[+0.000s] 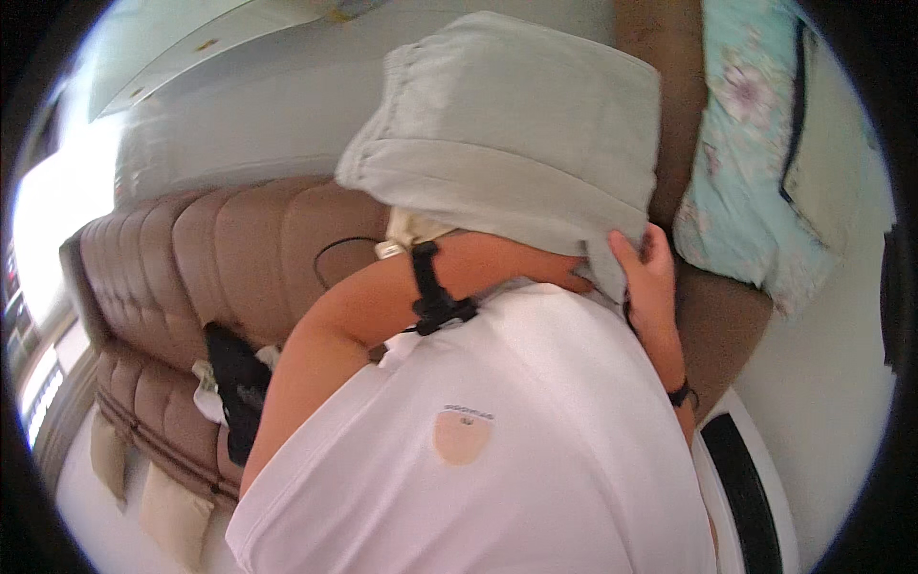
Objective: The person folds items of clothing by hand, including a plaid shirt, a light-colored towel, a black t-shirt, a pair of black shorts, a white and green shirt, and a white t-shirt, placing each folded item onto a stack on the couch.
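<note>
A light grey cloth [516, 129], folded into a thick, broad panel, spans the upper middle of the view. My left hand [570, 274] reaches across below its lower edge and pinches a narrow fold there; part of its fingers is hidden by the fabric. My right hand [651, 276] grips the lower right corner, thumb in front and fingers behind. The two hands are close together, just above the front of my white shirt [545, 423]. A black strap mount [434, 290] circles my left forearm, and a dark band [681, 393] is on my right wrist.
A brown padded sofa [237, 251] stretches along the left, bearing a black item [240, 387] and a cream cloth [412, 226]. Beige cushions [172, 509] are at the lower left. A turquoise floral cloth [739, 143] lies at the right. A glass tabletop [193, 36] shows at the upper left.
</note>
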`<state>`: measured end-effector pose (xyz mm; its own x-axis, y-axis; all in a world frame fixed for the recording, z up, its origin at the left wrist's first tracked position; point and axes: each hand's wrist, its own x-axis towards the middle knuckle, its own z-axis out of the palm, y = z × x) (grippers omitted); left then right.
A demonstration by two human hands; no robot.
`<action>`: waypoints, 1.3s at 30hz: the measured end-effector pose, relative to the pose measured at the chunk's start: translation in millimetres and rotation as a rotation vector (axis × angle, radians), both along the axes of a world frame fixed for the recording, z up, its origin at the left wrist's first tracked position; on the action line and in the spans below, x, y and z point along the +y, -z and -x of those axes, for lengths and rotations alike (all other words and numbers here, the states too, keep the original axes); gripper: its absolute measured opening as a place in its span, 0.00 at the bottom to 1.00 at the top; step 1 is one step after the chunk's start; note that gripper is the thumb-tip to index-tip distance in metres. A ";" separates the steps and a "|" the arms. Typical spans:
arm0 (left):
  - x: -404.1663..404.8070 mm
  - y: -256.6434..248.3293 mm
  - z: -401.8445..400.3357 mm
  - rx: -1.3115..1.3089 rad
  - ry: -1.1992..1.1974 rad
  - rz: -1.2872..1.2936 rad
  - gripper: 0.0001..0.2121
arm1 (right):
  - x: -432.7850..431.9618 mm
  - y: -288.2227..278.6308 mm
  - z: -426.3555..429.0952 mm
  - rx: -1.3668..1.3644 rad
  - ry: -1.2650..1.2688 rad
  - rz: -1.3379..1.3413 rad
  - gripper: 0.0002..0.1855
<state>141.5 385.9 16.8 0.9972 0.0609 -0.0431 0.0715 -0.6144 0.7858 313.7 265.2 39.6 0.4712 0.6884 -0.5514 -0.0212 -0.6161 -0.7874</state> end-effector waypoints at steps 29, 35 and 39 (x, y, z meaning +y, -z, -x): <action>56.8 104.1 147.1 -0.522 -1.627 1.765 0.27 | 83.0 -5.5 -16.4 -0.145 0.171 -0.030 0.39; 81.3 90.4 144.1 -0.836 -1.457 2.131 0.24 | 41.8 -14.0 -68.9 -0.162 0.247 -0.157 0.38; 86.0 140.4 164.9 -1.017 -1.710 2.179 0.21 | 15.0 -12.2 -100.0 -0.042 0.260 -0.148 0.36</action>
<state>-23.4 471.9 -123.6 0.1617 0.5784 -0.7996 -0.9532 0.3014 0.0252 413.8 280.2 51.7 0.6627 0.6127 -0.4306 -0.1289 -0.4731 -0.8715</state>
